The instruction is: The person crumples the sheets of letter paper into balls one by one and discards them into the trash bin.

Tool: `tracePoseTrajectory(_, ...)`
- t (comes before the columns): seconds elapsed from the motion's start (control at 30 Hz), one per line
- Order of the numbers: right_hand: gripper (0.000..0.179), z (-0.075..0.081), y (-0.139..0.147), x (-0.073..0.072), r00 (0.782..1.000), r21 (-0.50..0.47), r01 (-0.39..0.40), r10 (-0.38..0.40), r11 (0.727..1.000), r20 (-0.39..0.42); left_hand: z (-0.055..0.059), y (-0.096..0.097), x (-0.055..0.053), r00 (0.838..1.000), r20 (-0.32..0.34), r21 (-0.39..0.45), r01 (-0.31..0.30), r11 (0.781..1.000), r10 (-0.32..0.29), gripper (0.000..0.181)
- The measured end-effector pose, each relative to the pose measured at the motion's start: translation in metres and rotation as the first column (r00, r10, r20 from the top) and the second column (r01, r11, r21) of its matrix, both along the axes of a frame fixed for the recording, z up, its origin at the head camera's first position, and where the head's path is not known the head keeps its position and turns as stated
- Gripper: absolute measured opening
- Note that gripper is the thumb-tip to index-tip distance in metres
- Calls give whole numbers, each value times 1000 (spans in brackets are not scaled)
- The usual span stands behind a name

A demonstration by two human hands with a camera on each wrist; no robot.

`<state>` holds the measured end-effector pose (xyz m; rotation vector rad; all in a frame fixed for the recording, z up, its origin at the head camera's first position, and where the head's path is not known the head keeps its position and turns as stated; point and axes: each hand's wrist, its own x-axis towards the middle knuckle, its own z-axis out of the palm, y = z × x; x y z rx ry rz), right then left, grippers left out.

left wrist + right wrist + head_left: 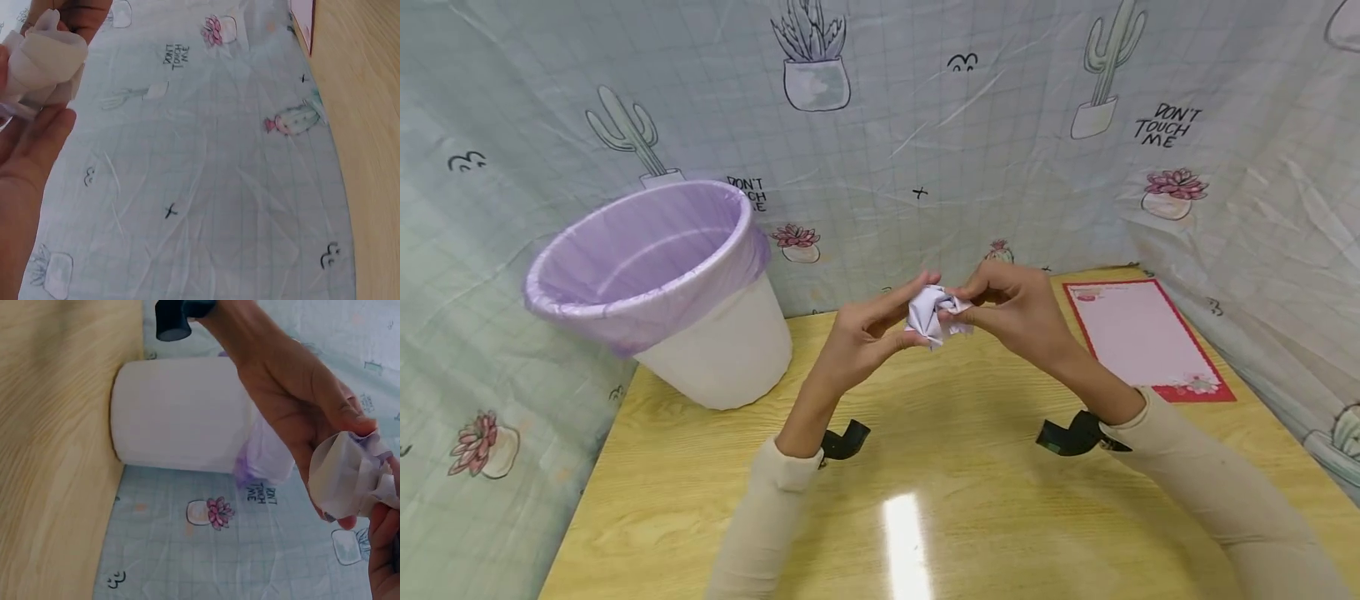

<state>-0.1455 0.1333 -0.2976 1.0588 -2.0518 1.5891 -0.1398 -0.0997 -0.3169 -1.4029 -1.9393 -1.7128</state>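
Now, left hand [863,340] clasps crumpled paper [926,310] between thumb and fingers; right hand [1024,315] pinches its other side.

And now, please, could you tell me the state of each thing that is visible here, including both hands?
Crumpled white paper: wadded, held above the wooden table.
Left hand: holding the paper between thumb and fingers.
Right hand: pinching the paper.
White trash bin: standing, open-topped.
Purple bin liner: folded over the rim.
Red-bordered sheet: lying flat, uncrumpled.
Cactus-print backdrop: wrinkled.
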Motion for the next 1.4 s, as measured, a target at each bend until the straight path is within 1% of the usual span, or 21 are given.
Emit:
tracePoseTrajectory(0.07, 20, 0, -2, 0, 999, -19, -26, 25, 999, -43, -1, 4, 1, 999, 26, 90, -24, 996, 22, 58)
tracePoseTrajectory(0.1, 20, 0, -2, 0, 997, -28, -34, 32, 999, -63, -1, 6, 2, 999, 27, 120, -50, 992, 47, 55)
tracePoseTrajectory(0.23, 22, 0, -5, 0, 991, -45, -21, 15, 999, -135, -3, 14, 2, 989, 28, 191, -147, 970, 144, 45)
tracePoseTrajectory(0.33, 31, 0, -5, 1, 987, -18, -29, 26, 999, -157, -4, 17, 2, 971, 29, 220, -239, 946, 239, 38)
tracePoseTrajectory(0.47, 56, -3, -4, 1, 971, 103, -18, 42, 995, -236, -2, 19, -1, 943, 43, 256, -329, 909, 330, 35)
tracePoseTrajectory(0.5, 61, -4, -4, 0, 960, 132, 4, 33, 991, -279, -1, 20, -1, 941, 43, 270, -334, 903, 335, 33)
tracePoseTrajectory(0.57, 63, -6, -5, -1, 927, 169, 75, -6, 983, -376, 0, 22, -2, 941, 39, 290, -333, 897, 336, 29)
tracePoseTrajectory(0.63, 58, -7, -6, -2, 888, 170, 138, -46, 976, -458, 0, 26, -2, 937, 40, 303, -341, 890, 346, 25)
tracePoseTrajectory(0.7, 53, -8, -6, -3, 856, 165, 183, -74, 969, -512, 1, 29, -1, 932, 53, 310, -355, 882, 357, 23)
tracePoseTrajectory(0.73, 51, -9, -6, -3, 847, 162, 195, -83, 967, -524, 0, 30, 0, 930, 67, 305, -363, 880, 361, 23)
tracePoseTrajectory(0.77, 49, -9, -5, -4, 846, 159, 198, -87, 967, -526, 0, 32, 1, 929, 80, 295, -369, 881, 362, 24)
tracePoseTrajectory(0.83, 47, -8, -4, -3, 852, 151, 191, -87, 970, -516, 1, 32, 3, 930, 93, 267, -368, 891, 356, 27)
tracePoseTrajectory(0.93, 42, -5, 0, -4, 886, 123, 156, -84, 980, -457, 2, 31, 5, 943, 79, 200, -332, 922, 322, 36)
tracePoseTrajectory(1.03, 38, 0, 4, -6, 917, 82, 126, -84, 989, -390, 5, 30, 6, 961, 17, 132, -275, 952, 275, 57)
tracePoseTrajectory(1.1, 35, 3, 6, -6, 942, 64, 88, -62, 994, -329, 5, 28, 6, 970, -16, 103, -242, 965, 244, 69)
tracePoseTrajectory(1.17, 32, 4, 7, -5, 966, 46, 52, -39, 998, -257, 5, 27, 6, 974, -54, 87, -214, 973, 219, 77)
tracePoseTrajectory(1.23, 28, 5, 8, -4, 986, 27, 21, -16, 999, -166, 5, 27, 4, 967, -108, 75, -224, 972, 231, 71)
tracePoseTrajectory(1.27, 27, 6, 8, -3, 993, 19, 14, -12, 1000, -121, 5, 28, 3, 959, -141, 74, -239, 968, 248, 66)
tracePoseTrajectory(1.33, 24, 5, 9, -1, 999, 2, 19, -19, 1000, -36, 4, 30, 1, 934, -214, 77, -277, 958, 287, 56)
tracePoseTrajectory(1.37, 22, 6, 9, 0, 1000, -7, 19, -19, 1000, 5, 4, 31, 0, 917, -249, 83, -300, 950, 311, 52)
tracePoseTrajectory(1.4, 19, 6, 10, 0, 999, -16, 18, -18, 1000, 37, 4, 32, -2, 906, -268, 98, -312, 945, 327, 50)
